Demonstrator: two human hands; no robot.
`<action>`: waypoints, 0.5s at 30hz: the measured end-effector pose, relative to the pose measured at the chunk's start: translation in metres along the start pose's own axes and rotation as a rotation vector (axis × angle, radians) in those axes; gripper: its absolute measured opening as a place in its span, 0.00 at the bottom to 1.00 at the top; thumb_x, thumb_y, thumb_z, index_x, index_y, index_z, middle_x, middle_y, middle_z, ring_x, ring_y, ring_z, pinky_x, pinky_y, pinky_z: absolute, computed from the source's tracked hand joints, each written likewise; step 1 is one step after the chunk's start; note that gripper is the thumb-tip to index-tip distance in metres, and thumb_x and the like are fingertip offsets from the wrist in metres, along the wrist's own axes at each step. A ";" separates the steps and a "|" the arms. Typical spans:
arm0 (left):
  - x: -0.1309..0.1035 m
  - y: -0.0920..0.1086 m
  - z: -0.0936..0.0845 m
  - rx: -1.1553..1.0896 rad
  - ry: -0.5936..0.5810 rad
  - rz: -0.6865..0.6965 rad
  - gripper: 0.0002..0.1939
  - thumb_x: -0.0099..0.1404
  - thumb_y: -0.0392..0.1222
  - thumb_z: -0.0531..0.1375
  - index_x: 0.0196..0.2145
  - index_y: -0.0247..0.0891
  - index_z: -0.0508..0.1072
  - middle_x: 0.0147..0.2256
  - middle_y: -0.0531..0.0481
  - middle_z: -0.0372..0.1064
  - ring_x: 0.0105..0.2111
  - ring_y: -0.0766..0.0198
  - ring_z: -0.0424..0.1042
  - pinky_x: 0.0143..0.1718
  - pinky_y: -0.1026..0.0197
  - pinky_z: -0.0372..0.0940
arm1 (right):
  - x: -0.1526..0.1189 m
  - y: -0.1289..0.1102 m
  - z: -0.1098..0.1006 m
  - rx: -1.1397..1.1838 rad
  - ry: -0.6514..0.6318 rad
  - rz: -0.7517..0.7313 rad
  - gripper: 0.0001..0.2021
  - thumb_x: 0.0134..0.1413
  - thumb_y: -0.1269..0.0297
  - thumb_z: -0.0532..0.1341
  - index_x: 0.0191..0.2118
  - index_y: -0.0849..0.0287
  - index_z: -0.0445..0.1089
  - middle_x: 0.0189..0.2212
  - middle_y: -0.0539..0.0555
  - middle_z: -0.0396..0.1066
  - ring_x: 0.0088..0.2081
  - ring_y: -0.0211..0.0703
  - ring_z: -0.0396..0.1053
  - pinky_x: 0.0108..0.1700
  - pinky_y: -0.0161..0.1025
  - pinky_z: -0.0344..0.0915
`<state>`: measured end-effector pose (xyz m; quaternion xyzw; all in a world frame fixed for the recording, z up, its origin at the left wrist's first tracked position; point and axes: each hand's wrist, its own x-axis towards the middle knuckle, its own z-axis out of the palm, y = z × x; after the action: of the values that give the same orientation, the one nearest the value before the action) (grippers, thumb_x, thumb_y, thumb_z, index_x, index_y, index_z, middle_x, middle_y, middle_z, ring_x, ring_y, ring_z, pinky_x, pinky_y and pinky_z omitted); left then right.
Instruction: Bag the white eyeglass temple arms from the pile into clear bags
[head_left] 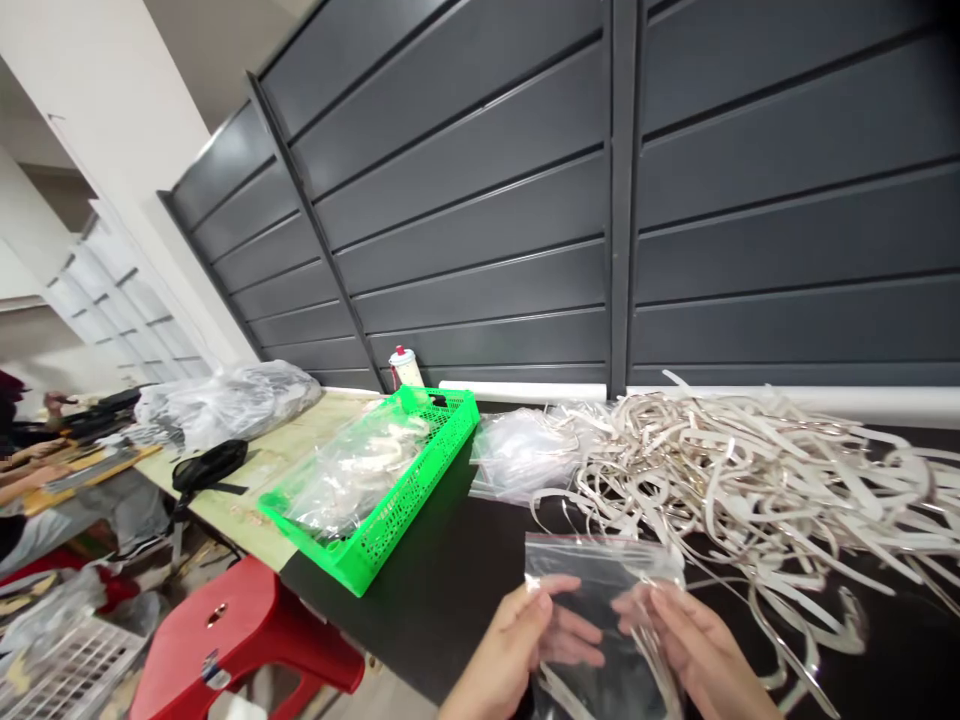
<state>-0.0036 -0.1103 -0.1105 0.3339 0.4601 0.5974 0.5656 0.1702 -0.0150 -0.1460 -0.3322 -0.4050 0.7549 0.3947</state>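
My left hand [517, 640] pinches the left edge of a clear zip bag [600, 570], its fingers partly seen through the plastic. On the bag's right side, my right hand [686, 635] grips the edge near the top. Thin pale strips show inside the bag. Behind and to the right lies a large tangled pile of whitish curved strips [757, 480] on the black table [435, 580]. A stack of clear plastic bags [525, 450] rests just left of the pile.
A green basket [405, 520] holding filled plastic bags stands left of centre. Behind it is a bottle [406, 368]. A black pouch [210, 465] and a large plastic bag [232, 400] lie further left. Red stool [217, 640] at lower left; other people's arms at far left.
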 end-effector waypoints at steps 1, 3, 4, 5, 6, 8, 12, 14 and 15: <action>0.001 0.010 -0.004 -0.017 0.023 0.006 0.27 0.58 0.59 0.61 0.46 0.34 0.72 0.32 0.39 0.78 0.30 0.53 0.78 0.33 0.58 0.67 | 0.000 0.001 0.000 -0.008 0.005 0.009 0.23 0.36 0.43 0.70 0.31 0.60 0.76 0.31 0.61 0.76 0.34 0.52 0.73 0.33 0.42 0.70; 0.003 0.039 -0.016 -0.023 0.114 0.056 0.26 0.58 0.58 0.61 0.47 0.36 0.69 0.32 0.40 0.78 0.30 0.54 0.78 0.30 0.60 0.67 | -0.001 0.000 0.000 -0.043 0.009 -0.005 0.24 0.37 0.42 0.69 0.33 0.60 0.75 0.33 0.62 0.76 0.35 0.53 0.73 0.31 0.41 0.69; 0.004 0.057 -0.024 -0.023 0.168 0.092 0.25 0.59 0.57 0.61 0.48 0.37 0.68 0.33 0.41 0.78 0.31 0.54 0.78 0.30 0.60 0.67 | -0.002 -0.001 0.001 -0.066 0.005 -0.013 0.25 0.38 0.41 0.68 0.33 0.60 0.75 0.34 0.63 0.76 0.34 0.52 0.73 0.29 0.40 0.68; 0.005 0.076 -0.034 -0.024 0.227 0.145 0.25 0.59 0.56 0.61 0.48 0.39 0.67 0.33 0.42 0.78 0.32 0.54 0.78 0.32 0.59 0.68 | -0.003 -0.002 0.001 -0.088 -0.008 -0.013 0.25 0.38 0.41 0.67 0.32 0.60 0.75 0.33 0.63 0.76 0.34 0.51 0.72 0.28 0.39 0.67; 0.007 0.096 -0.046 -0.021 0.289 0.213 0.25 0.59 0.56 0.60 0.49 0.40 0.65 0.33 0.43 0.78 0.34 0.53 0.78 0.34 0.57 0.68 | -0.004 -0.003 0.002 -0.104 -0.024 -0.008 0.25 0.38 0.40 0.67 0.32 0.60 0.75 0.33 0.63 0.76 0.33 0.51 0.72 0.28 0.39 0.66; 0.009 0.135 -0.072 -0.008 0.421 0.381 0.23 0.60 0.54 0.59 0.50 0.43 0.64 0.34 0.46 0.78 0.35 0.55 0.78 0.37 0.55 0.69 | -0.005 -0.004 0.005 -0.120 -0.054 0.003 0.25 0.39 0.40 0.67 0.31 0.61 0.75 0.30 0.62 0.76 0.30 0.48 0.71 0.28 0.39 0.65; 0.013 0.199 -0.127 0.057 0.742 0.628 0.14 0.67 0.47 0.51 0.48 0.44 0.65 0.32 0.50 0.76 0.37 0.60 0.77 0.39 0.59 0.68 | -0.008 -0.005 0.011 -0.123 -0.107 0.010 0.24 0.43 0.40 0.64 0.29 0.61 0.73 0.24 0.57 0.73 0.25 0.42 0.67 0.27 0.37 0.61; 0.014 0.218 -0.148 0.141 0.886 0.612 0.11 0.68 0.43 0.49 0.43 0.41 0.67 0.30 0.52 0.74 0.36 0.61 0.76 0.40 0.58 0.68 | -0.009 -0.006 0.014 -0.131 -0.156 0.022 0.25 0.44 0.39 0.63 0.29 0.61 0.72 0.22 0.56 0.72 0.24 0.40 0.66 0.27 0.36 0.60; 0.015 0.224 -0.154 0.163 0.899 0.598 0.10 0.68 0.41 0.49 0.41 0.39 0.68 0.29 0.52 0.73 0.36 0.61 0.75 0.41 0.56 0.67 | -0.009 -0.007 0.015 -0.132 -0.174 0.025 0.25 0.44 0.39 0.63 0.28 0.62 0.71 0.22 0.55 0.72 0.23 0.40 0.66 0.27 0.36 0.59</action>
<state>-0.2300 -0.1083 0.0410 0.2047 0.5863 0.7785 0.0910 0.1637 -0.0255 -0.1317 -0.2956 -0.4826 0.7573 0.3259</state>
